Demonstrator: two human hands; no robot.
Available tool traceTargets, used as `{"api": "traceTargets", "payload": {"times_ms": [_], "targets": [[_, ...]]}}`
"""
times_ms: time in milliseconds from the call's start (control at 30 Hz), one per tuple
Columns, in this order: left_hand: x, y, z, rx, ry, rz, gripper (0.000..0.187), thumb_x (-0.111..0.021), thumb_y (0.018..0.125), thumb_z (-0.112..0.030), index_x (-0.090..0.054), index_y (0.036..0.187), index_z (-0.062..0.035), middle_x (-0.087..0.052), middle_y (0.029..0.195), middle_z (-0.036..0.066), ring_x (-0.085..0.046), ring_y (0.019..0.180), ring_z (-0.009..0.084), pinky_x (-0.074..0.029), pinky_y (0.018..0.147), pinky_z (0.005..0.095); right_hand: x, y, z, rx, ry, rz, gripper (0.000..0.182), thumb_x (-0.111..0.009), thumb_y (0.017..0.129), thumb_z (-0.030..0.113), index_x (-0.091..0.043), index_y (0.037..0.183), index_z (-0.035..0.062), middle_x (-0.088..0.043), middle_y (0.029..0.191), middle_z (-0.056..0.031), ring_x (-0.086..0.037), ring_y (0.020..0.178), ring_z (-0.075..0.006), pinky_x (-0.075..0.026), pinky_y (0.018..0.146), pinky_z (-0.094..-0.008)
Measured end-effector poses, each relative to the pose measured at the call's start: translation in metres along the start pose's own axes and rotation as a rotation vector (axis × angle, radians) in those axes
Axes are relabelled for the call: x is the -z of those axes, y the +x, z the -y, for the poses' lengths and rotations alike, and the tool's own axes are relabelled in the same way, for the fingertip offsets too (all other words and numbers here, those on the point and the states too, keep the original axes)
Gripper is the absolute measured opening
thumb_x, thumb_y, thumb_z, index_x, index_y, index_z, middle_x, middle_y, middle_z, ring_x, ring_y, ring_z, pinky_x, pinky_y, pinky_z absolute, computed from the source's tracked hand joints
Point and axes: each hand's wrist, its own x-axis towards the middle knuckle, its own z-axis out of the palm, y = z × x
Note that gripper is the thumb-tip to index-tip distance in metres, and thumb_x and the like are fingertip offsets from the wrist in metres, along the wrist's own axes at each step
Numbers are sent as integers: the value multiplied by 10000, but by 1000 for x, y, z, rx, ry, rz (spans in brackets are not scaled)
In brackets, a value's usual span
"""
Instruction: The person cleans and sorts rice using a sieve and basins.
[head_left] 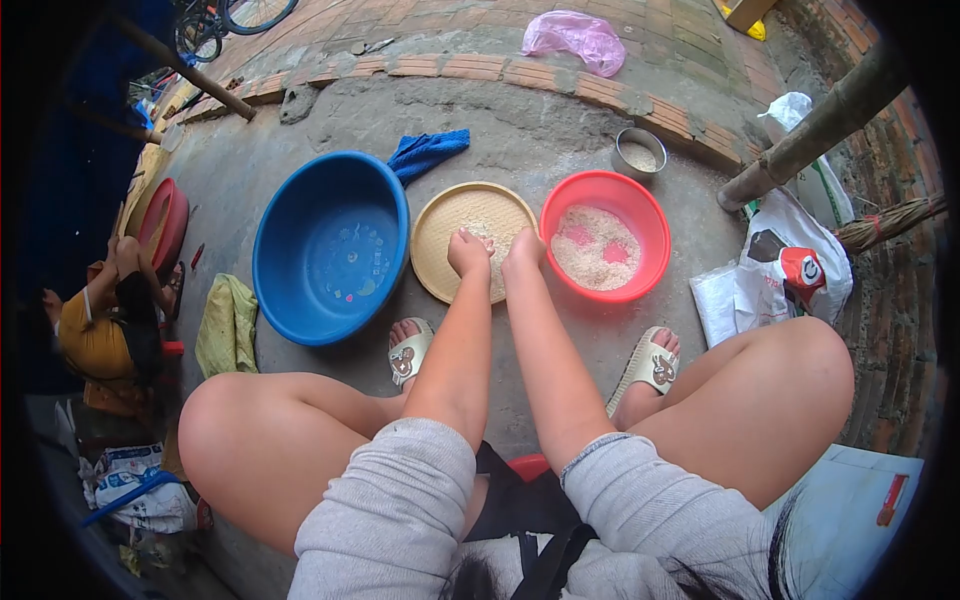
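Both my hands are over a round woven tray (pixel 440 262) with pale rice grains (pixel 478 214) scattered on it. My left hand (pixel 469 252) is curled above the middle of the tray, and grains show at its fingers. Close beside it, my right hand (pixel 524 249) is at the tray's right edge, turned inward; its fingers are mostly hidden from this angle. A pink-red basin (pixel 655 262) with a layer of rice (pixel 596 262) in it stands just right of the tray. On the left is a large blue basin (pixel 290 250) with small bits on its bottom.
A metal bowl (pixel 622 160) holding rice stands behind the pink basin. A blue cloth (pixel 430 152) lies behind the tray, and a green-yellow sack (pixel 228 325) lies left. Another person (pixel 100 330) sits far left. White bags (pixel 800 250) and a bamboo pole (pixel 810 130) are right.
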Motion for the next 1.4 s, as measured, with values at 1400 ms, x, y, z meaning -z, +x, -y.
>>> {"api": "traceTargets", "payload": {"times_ms": [1400], "targets": [[53,-3,45,67,90,-448,241,-333,916,-103,-426,1121,-17,-543,1085,248,-552,983,388,-445,831,435,64,33,-32,447,-743,-174,310,-540,842,295,-451,818,-2,-593,810,-185,-590,815,-345,-442,723,-414]]}}
